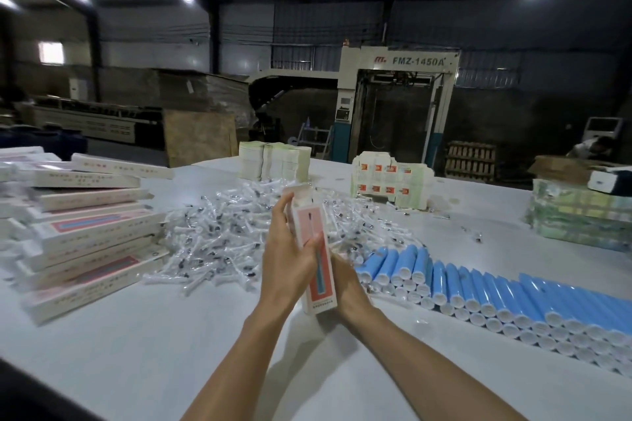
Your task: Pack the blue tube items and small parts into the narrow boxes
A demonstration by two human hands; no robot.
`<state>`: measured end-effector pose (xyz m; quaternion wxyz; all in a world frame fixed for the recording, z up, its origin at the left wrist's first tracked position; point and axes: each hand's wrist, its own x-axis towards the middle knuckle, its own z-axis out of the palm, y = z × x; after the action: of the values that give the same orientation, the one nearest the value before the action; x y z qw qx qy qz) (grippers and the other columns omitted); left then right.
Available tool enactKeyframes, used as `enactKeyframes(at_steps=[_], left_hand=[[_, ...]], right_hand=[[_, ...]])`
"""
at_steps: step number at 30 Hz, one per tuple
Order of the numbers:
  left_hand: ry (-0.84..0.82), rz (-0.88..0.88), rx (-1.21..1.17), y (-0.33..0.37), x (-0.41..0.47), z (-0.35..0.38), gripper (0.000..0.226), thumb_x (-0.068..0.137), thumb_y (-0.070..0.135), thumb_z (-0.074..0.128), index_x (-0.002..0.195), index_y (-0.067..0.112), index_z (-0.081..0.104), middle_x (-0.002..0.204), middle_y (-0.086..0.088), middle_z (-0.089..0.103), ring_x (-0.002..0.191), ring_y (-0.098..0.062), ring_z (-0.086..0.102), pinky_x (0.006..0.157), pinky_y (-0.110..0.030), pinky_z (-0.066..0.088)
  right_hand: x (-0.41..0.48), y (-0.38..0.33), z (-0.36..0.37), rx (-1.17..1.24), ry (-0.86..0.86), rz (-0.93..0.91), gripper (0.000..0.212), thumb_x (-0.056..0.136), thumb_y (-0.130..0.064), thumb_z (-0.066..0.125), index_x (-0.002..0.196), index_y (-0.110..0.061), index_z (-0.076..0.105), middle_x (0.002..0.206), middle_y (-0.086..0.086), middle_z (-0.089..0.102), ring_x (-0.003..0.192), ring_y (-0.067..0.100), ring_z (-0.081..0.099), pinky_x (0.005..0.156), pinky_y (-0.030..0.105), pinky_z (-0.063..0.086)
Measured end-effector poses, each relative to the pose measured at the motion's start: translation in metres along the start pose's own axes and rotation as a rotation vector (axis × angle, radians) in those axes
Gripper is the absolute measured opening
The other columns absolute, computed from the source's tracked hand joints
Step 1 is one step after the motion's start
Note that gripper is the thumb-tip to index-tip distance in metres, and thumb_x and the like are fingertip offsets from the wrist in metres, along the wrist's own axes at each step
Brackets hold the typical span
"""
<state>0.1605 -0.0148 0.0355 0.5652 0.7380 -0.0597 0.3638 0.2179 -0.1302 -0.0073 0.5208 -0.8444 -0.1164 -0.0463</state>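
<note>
Here both hands (290, 258) (346, 282) grip the tilted narrow box (307, 215).

The machine (396, 92) reads "FMZ-1450A" (box print too blurred).

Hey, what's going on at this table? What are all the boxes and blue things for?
A person is packing by hand. The left hand and right hand hold one narrow box upright above the table, with its top flap open. Rows of blue tubes lie to the right, a heap of small wrapped parts sits in the middle, and a stack of boxes lies at the left. Whether the held box is already filled cannot be seen.
</note>
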Motion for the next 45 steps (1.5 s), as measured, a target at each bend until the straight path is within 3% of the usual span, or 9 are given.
enactKeyframes(at_steps=[5, 11, 14, 17, 22, 33, 38, 42, 45], left_hand=[[-0.041, 0.031, 0.064, -0.007, -0.001, 0.004, 0.087, 0.092, 0.014, 0.081, 0.143, 0.047, 0.019, 0.102, 0.030, 0.057, 0.089, -0.007, 0.073, 0.079, -0.040, 0.065], [-0.095, 0.021, 0.009, -0.007, -0.004, 0.012, 0.089, 0.091, 0.015, 0.083, 0.146, 0.043, 0.020, 0.114, 0.016, 0.058, 0.085, 0.015, 0.068, 0.073, -0.017, 0.061], [-0.108, -0.007, -0.062, -0.005, -0.004, 0.011, 0.087, 0.091, 0.014, 0.084, 0.143, 0.044, 0.021, 0.114, 0.014, 0.060, 0.090, 0.017, 0.067, 0.064, -0.014, 0.059], [-0.121, -0.034, -0.127, -0.002, -0.006, 0.011, 0.085, 0.090, 0.012, 0.085, 0.139, 0.045, 0.023, 0.116, 0.016, 0.058, 0.092, 0.006, 0.070, 0.062, -0.011, 0.056], [-0.256, -0.020, -0.125, 0.008, -0.015, 0.021, 0.082, 0.087, 0.011, 0.087, 0.136, 0.035, 0.025, 0.120, 0.015, 0.058, 0.096, -0.006, 0.072, 0.070, -0.019, 0.062], [-0.620, 0.043, -0.148, 0.060, -0.065, 0.089, 0.081, 0.086, 0.026, 0.090, 0.134, 0.043, 0.027, 0.130, 0.012, 0.068, 0.106, -0.002, 0.071, 0.090, -0.042, 0.065], [-0.670, 0.039, -0.196, 0.067, -0.084, 0.115, 0.077, 0.085, 0.029, 0.091, 0.132, 0.037, 0.031, 0.128, 0.005, 0.072, 0.104, -0.020, 0.072, 0.089, -0.046, 0.064], [-0.653, 0.018, -0.246, 0.064, -0.087, 0.118, 0.077, 0.081, 0.032, 0.092, 0.130, 0.041, 0.033, 0.122, 0.011, 0.074, 0.101, -0.017, 0.071, 0.083, -0.035, 0.062], [-0.663, 0.002, -0.259, 0.062, -0.087, 0.115, 0.081, 0.077, 0.038, 0.090, 0.134, 0.040, 0.031, 0.118, 0.019, 0.074, 0.101, -0.018, 0.071, 0.087, -0.042, 0.063]], right_hand=[[0.003, 0.013, 0.002, 0.185, 0.037, -0.021, 0.042, 0.105, -0.047, 0.048, 0.080, -0.025, 0.074, 0.071, 0.006, 0.075, 0.065, 0.022, 0.076, 0.066, 0.032, 0.062], [-0.007, 0.016, -0.017, 0.026, 0.104, -0.072, 0.040, 0.098, -0.060, 0.043, 0.087, -0.035, 0.071, 0.075, -0.003, 0.077, 0.067, 0.014, 0.077, 0.071, 0.034, 0.065], [-0.007, 0.009, -0.028, 0.196, 0.184, -0.114, 0.026, 0.101, -0.041, 0.057, 0.089, -0.027, 0.076, 0.086, -0.002, 0.077, 0.081, 0.017, 0.077, 0.085, 0.043, 0.065], [-0.008, 0.004, -0.054, 0.308, 0.286, -0.076, 0.013, 0.096, -0.017, 0.074, 0.091, -0.028, 0.079, 0.089, -0.010, 0.078, 0.090, 0.012, 0.074, 0.088, 0.036, 0.063], [-0.048, -0.004, -0.129, 0.390, 0.482, -0.196, 0.006, 0.097, -0.019, 0.074, 0.098, -0.024, 0.078, 0.091, -0.007, 0.078, 0.076, 0.000, 0.064, 0.073, 0.018, 0.051], [-0.126, -0.034, -0.234, 0.364, 0.762, -0.516, 0.008, 0.105, -0.022, 0.064, 0.101, -0.020, 0.071, 0.089, 0.012, 0.075, 0.068, 0.022, 0.064, 0.061, 0.026, 0.054], [-0.129, -0.033, -0.236, 0.309, 0.724, -0.545, 0.008, 0.103, -0.014, 0.066, 0.108, -0.015, 0.072, 0.091, 0.006, 0.077, 0.079, 0.024, 0.073, 0.075, 0.030, 0.062], [-0.127, -0.035, -0.231, 0.216, 0.657, -0.554, 0.011, 0.100, -0.015, 0.071, 0.108, -0.021, 0.066, 0.089, 0.004, 0.076, 0.071, 0.024, 0.071, 0.070, 0.029, 0.060], [-0.126, -0.035, -0.230, 0.136, 0.679, -0.552, 0.013, 0.099, -0.017, 0.072, 0.099, -0.023, 0.061, 0.086, 0.001, 0.074, 0.069, 0.022, 0.070, 0.065, 0.028, 0.058]])
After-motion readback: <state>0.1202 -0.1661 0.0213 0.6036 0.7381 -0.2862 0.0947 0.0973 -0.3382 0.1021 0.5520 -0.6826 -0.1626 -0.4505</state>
